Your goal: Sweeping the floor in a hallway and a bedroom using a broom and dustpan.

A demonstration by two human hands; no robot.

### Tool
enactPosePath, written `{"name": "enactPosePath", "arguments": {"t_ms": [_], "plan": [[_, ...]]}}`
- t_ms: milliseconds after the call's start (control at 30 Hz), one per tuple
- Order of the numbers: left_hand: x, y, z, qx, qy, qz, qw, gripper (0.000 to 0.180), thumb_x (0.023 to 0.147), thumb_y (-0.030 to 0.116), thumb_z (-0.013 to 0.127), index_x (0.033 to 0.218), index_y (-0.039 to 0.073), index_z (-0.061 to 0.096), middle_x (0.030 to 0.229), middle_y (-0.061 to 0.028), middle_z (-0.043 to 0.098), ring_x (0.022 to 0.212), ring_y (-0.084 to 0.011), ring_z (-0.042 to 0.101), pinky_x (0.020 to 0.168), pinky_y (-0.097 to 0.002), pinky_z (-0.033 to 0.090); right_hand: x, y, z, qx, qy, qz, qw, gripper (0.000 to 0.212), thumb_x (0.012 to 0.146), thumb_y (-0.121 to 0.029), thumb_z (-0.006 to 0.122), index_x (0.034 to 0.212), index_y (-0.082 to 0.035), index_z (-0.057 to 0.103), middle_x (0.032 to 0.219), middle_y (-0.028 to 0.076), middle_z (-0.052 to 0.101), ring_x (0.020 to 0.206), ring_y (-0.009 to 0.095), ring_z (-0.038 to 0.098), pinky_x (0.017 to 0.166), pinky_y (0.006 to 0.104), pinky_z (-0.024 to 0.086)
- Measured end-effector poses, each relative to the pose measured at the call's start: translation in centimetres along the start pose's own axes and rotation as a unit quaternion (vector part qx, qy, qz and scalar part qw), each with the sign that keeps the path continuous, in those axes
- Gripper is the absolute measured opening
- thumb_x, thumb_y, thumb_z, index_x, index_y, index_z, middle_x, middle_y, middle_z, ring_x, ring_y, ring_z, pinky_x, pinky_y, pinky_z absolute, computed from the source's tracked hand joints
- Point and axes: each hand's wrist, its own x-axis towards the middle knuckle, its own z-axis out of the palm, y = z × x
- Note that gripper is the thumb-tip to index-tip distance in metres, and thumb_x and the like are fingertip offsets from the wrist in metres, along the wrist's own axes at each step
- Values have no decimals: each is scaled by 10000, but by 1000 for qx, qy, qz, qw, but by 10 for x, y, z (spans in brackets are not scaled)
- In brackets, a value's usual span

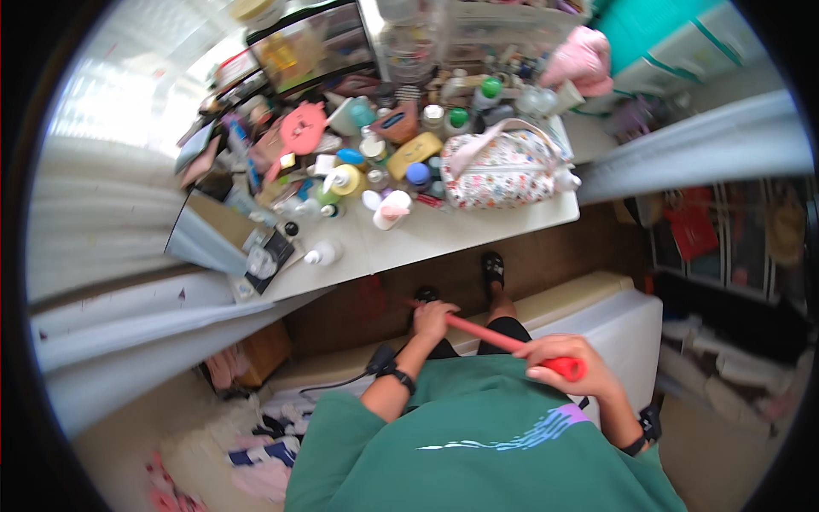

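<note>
A long red pole (486, 334) slants across in front of my body. My left hand (432, 319) is closed around it partway down. My right hand (567, 357) is wrapped round it near its thick, rounded upper end. Beyond my left hand the pole runs down toward the floor under the table. A faint reddish shape (367, 296) shows there, too blurred to tell whether it is the pole's head. Both my wrists wear dark straps, and a cable trails from the left one.
A white table (375, 253) crowded with bottles, a floral bag (503, 166) and a mirror (207, 230) stands ahead. A cream-edged bed (589, 320) is right behind my legs. Clothes (264, 461) lie at the lower left. A clothes rack (725, 239) stands at the right.
</note>
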Motion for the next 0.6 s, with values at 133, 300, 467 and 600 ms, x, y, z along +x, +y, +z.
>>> {"name": "enactPosePath", "arguments": {"t_ms": [133,300,467,600], "plan": [[62,107,-12,-63,34,-29,997,214,816,177,626,970,278,735,979,-32,682,1007,-263,630,917,-431,452,12,-15,-97,-75,-40,-49,995,137,731,-132,746,773,-23,674,887,146,727,792,268,699,750,348,535],[61,154,-66,-93,126,-64,986,175,808,153,631,939,215,728,992,-55,708,1014,-273,632,928,-459,436,59,-32,-173,-11,-78,-187,979,254,733,-282,695,672,-40,648,816,134,722,705,250,690,644,326,513],[-10,36,-65,-101,178,-178,962,103,806,178,678,895,154,724,851,-74,710,879,-282,662,885,-450,470,113,4,-89,45,-214,-104,970,182,791,-175,732,782,-4,674,980,167,718,879,269,694,802,362,538],[-85,-85,-7,-14,197,-333,922,288,785,93,675,1068,143,681,1175,-87,619,1229,-306,513,1041,-486,387,132,55,63,75,-344,-95,931,243,860,-229,733,959,-26,645,1221,149,650,1061,281,652,912,370,499]]}}
